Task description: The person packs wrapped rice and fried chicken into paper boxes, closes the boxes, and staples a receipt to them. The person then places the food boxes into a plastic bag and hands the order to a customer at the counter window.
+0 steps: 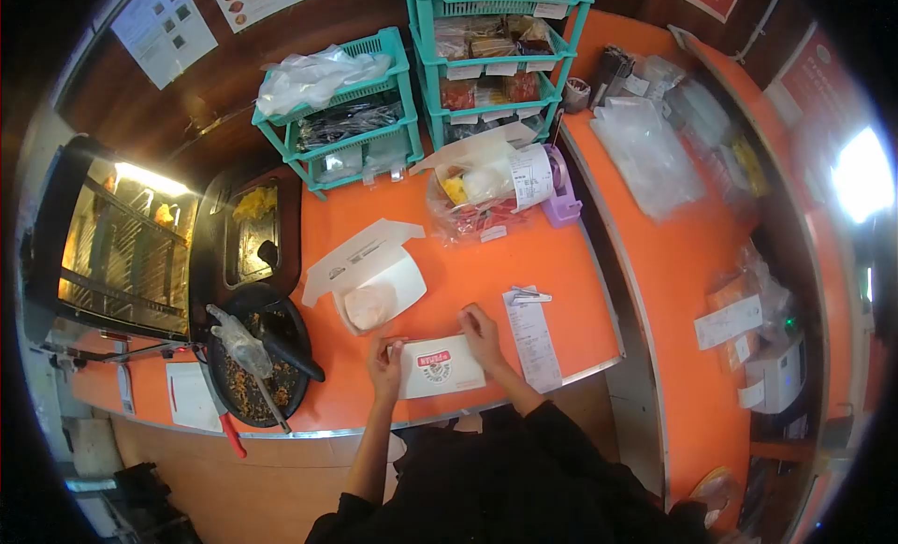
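Observation:
A white cardboard food box (441, 368) with a red and dark printed logo lies at the counter's front edge, between my two hands. My left hand (384, 366) grips its left side, with thumb and fingers closed at the corner. On the opposite side, my right hand (481, 339) has its fingers closed at the box's upper right corner. Just beyond stands another white food box (404, 280) with its lid folded back; a pale rounded portion (369, 305) sits inside. A long paper receipt (533, 343) with a metal clip lies right of my right hand.
To the left are a black stone mortar (297, 334) with a pestle and plastic-wrapped tool, a red-handled knife (231, 435), a metal tray (251, 260) and a lit warmer (126, 249). Behind stand teal racks (409, 137), a bagged order (482, 228) and a purple tape dispenser (561, 203).

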The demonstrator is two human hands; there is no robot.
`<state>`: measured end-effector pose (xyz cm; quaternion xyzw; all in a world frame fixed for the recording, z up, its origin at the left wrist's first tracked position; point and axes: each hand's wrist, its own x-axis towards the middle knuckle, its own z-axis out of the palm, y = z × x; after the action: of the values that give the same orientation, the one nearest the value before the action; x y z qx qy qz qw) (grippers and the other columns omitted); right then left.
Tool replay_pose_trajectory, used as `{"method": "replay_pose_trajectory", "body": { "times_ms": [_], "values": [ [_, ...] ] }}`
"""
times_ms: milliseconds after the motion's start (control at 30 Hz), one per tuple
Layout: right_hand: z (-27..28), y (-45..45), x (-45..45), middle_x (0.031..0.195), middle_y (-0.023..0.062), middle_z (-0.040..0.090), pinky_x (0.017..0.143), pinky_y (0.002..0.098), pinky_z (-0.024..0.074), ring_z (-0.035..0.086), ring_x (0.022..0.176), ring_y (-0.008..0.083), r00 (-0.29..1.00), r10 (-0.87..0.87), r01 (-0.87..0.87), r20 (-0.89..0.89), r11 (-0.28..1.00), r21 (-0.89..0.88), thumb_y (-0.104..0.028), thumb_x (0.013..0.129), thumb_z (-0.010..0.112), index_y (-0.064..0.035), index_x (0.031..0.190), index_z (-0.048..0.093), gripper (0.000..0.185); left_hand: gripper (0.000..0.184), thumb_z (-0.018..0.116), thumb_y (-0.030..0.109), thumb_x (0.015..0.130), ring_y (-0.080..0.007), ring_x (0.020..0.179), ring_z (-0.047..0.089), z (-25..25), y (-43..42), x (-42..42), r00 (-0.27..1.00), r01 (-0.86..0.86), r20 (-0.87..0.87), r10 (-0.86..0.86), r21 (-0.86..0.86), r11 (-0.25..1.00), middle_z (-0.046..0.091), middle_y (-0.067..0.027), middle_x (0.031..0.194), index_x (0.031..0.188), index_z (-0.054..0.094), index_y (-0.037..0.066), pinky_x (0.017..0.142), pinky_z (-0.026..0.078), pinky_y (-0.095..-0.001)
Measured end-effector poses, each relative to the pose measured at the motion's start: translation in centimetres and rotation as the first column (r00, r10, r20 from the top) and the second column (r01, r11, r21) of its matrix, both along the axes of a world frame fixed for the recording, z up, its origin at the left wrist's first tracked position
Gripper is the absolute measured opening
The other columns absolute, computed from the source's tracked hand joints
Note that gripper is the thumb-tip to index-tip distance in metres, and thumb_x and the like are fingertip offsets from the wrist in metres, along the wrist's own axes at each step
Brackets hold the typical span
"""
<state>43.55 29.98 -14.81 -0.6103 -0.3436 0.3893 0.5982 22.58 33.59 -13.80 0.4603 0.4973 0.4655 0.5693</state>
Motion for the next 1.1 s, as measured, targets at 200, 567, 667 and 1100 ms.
{"method": "replay_pose_trajectory", "body": {
  "times_ms": [200, 567, 667, 1100],
  "values": [
    [2.5, 3.5, 9.3, 0.06, 0.0143, 0.052, 0.05, 0.0391, 0.0403, 0.055, 0.051, 0.0234, 0.774, -0.404, 0.351, 0.488, 0.914, 0.201, -0.023, 0.096, 0.056, -0.0025, 0.081, 0.055, 0.025, 0.022, 0.059, 0.028, 0.093, -0.0436, 0.135, 0.032, 3.2, -3.1, 8.1, 0.368, 0.288, -0.906, 0.209, 0.325, 0.901, 0.039, -0.0247, 0.138, 0.09, 0.069, 0.008, 0.107, 0.023, -0.0634],
    [1.8, 12.7, 33.8, 0.122, 0.0185, 0.05, 0.076, 0.041, 0.0533, 0.061, 0.102, 0.0314, 0.917, -0.094, 0.238, 0.387, 0.909, -0.342, -0.009, 0.086, 0.062, -0.0013, 0.088, 0.069, 0.011, 0.021, 0.072, 0.025, 0.081, -0.036, 0.141, 0.032, 2.8, -5.5, 8.1, 0.509, 0.759, -0.789, -0.343, 0.225, 0.611, 0.043, -0.0206, 0.143, 0.073, 0.072, 0.005, 0.114, 0.016, -0.0625],
    [2.2, 9.6, 34.1, 0.106, 0.0145, 0.058, 0.072, 0.0357, 0.0541, 0.064, 0.089, 0.0255, 0.987, -0.137, 0.151, 0.087, 0.971, -0.186, -0.006, 0.084, 0.062, 0.0001, 0.082, 0.07, 0.01, 0.033, 0.074, 0.028, 0.079, -0.0413, 0.14, 0.03, 3.5, -6.6, 7.9, 0.672, 0.637, -0.638, -0.376, 0.241, 0.732, 0.037, -0.0258, 0.145, 0.105, 0.072, 0.008, 0.112, 0.021, -0.0629],
    [3.5, 10.0, 29.5, 0.096, 0.0309, 0.066, 0.075, 0.0496, 0.0543, 0.067, 0.088, 0.0448, 0.496, -0.161, 0.579, 0.853, 0.793, -0.187, -0.012, 0.074, 0.069, 0.0047, 0.081, 0.07, 0.018, 0.083, 0.08, 0.045, 0.063, -0.0429, 0.125, 0.037, 4.9, -7.8, 8.8, 0.328, 0.112, -0.938, 0.109, 0.154, 0.982, 0.036, -0.0264, 0.135, 0.14, 0.051, 0.039, 0.094, 0.035, -0.0557]
  ]
}}
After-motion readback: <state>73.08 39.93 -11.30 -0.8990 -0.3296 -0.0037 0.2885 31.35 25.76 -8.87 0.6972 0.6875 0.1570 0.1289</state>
